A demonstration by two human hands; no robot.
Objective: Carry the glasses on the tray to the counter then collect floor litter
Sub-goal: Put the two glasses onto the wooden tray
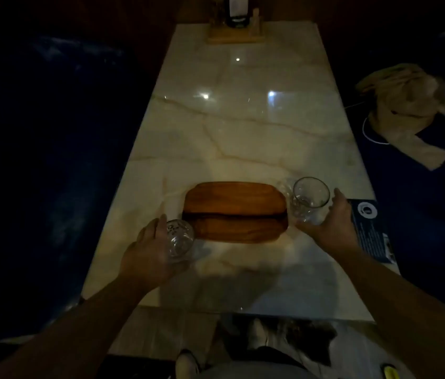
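Observation:
A brown wooden tray [234, 212] lies bare on the pale marble table [243, 127], near its front end. My left hand [147, 253] grips a clear drinking glass [179, 239] just left of the tray's front corner. My right hand [330, 222] holds a second, larger clear glass [310, 199], tilted, just right of the tray. Both glasses look empty. Whether each glass rests on the table or hangs above it is unclear in the dim light.
A dark blue card [371, 231] lies at the table's right edge by my right hand. A wooden holder with a bottle [236, 26] stands at the far end. Dark blue seats flank the table; a crumpled beige cloth [407, 105] lies on the right one. My feet show below.

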